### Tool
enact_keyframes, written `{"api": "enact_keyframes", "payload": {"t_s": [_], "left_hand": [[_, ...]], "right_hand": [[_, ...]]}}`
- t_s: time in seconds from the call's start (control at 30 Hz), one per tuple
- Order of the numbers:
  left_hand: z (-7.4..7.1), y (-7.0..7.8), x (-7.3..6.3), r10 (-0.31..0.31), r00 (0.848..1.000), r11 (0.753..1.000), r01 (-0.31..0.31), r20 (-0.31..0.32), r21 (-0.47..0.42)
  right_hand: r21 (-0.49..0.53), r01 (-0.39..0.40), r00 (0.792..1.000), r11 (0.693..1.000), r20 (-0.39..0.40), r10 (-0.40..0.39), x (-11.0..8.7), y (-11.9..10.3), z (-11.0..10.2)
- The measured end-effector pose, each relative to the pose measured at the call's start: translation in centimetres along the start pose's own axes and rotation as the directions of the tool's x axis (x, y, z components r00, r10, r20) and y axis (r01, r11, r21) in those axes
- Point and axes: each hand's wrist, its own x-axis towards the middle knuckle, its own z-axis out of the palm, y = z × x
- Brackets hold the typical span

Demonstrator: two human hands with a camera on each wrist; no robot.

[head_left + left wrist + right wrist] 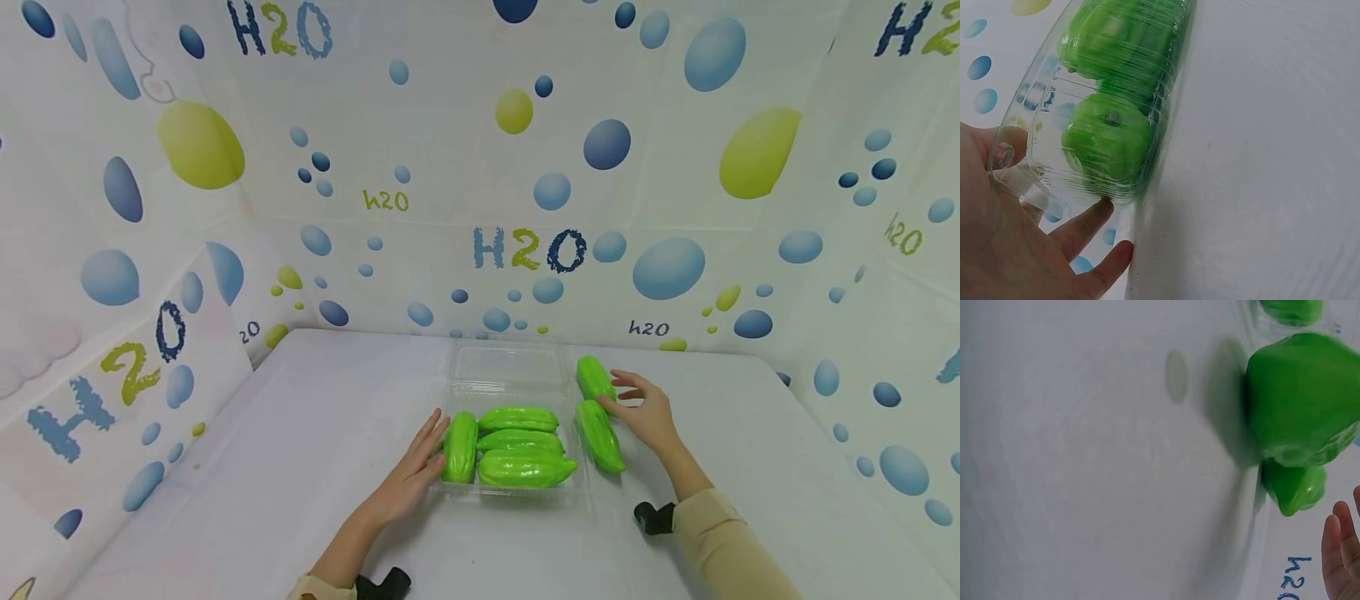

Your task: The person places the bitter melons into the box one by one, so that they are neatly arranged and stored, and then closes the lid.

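Note:
A clear plastic clamshell box [517, 493] holds several glossy green, ridged, gourd-like vegetables [525, 468]. One of them [460, 447] stands lengthwise along the left wall; the others lie crosswise beside it. My left hand [408, 475] rests against the box's left side with its fingers extended, one fingertip touching the plastic in the left wrist view. Right of the box, two more green vegetables lie in line, a far one [593, 377] and a near one [600, 437]. Over their meeting ends, my right hand [647, 410] hovers with spread fingers; whether it touches either is unclear.
The box's lid [510, 364] lies folded back toward the rear wall. White cloth [300, 467] covers the table. A white sheet with blue and green dots and H2O lettering [528, 250] stands behind and at both sides. Black wrist mounts [655, 518] sit at the sleeves.

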Motion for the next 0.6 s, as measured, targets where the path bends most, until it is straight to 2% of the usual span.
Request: {"api": "enact_keyframes", "payload": {"t_s": [0.33,0.6], "left_hand": [[0.0,0.1,0.0,-0.004,1.000,1.000,0.004,-0.005,0.007],[0.1,0.0,0.0,-0.015,1.000,1.000,0.015,-0.004,0.003]], "right_hand": [[-0.019,-0.083,0.996,0.996,0.010,0.084,0.7,0.6,-0.1],[-0.053,-0.116,0.993,0.992,0.032,0.118,1.5,0.9,0.2]]}}
